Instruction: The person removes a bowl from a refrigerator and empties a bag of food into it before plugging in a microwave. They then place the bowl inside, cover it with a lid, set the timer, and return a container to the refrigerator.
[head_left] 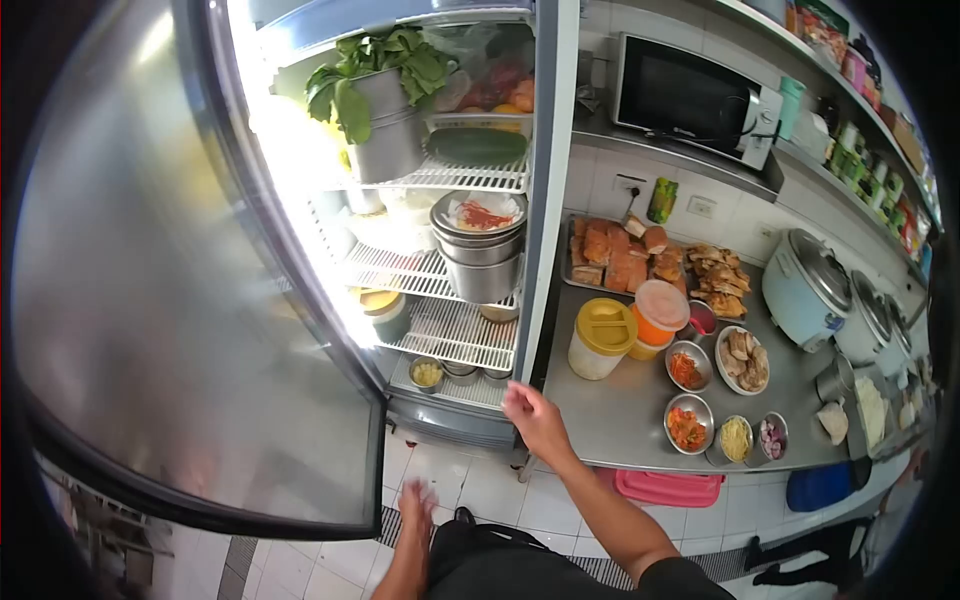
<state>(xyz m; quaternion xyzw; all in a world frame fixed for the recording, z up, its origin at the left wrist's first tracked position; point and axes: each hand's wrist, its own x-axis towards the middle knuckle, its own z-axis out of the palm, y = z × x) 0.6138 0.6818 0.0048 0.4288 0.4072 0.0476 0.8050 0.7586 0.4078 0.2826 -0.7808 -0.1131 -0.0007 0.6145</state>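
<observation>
My right hand (535, 420) is raised in front of the fridge's lower right corner, beside the steel counter's edge. Its fingers are curled, and whatever is in them, if anything, is hidden. My left hand (416, 503) is low by the open fridge door (200, 300), fingers loosely apart and blurred, with nothing seen in it. Inside the fridge, a small steel bowl of pale yellow pieces (426, 376) sits on the bottom shelf. Stacked steel pots (483, 262) stand on a wire shelf above, topped by a bowl of reddish strips (484, 214). Leafy greens (372, 75) stick out of a tall pot (385, 145).
On the counter (610, 425) at right are a yellow-lidded tub (603, 338), an orange tub (660, 312), a tray of salmon-coloured pieces (625, 255), several small bowls and rice cookers (808, 290). A microwave (695, 98) sits above. A pink lid (668, 488) shows below the counter.
</observation>
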